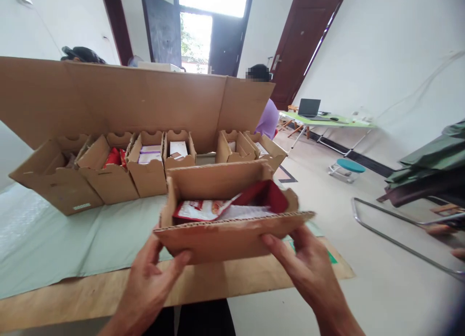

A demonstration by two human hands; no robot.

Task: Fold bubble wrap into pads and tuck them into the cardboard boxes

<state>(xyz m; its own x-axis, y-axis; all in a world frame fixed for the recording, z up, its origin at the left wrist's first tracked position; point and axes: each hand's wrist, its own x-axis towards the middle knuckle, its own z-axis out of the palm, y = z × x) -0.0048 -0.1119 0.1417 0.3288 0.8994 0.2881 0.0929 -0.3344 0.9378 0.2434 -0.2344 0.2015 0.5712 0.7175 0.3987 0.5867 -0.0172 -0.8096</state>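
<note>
Close in front of me, a brown cardboard box [225,241] is held between both hands, its open top facing up and tilted. My left hand [150,273] grips its left end, thumb on the near wall and fingers partly hidden. On the right end, my right hand [305,258] holds it the same way, thumb pressed on the near wall. Inside lies a red and white printed packet [203,210], along with a dark red piece [267,195] and some whitish wrapping [247,212].
Behind stand several cardboard bins [147,181] in a row, with a gap among them, before a tall cardboard panel [145,98]. A pale green cloth [109,239] covers the wooden table [196,282]. A person in purple [268,118] sits beyond. A teal stool [350,166] stands right.
</note>
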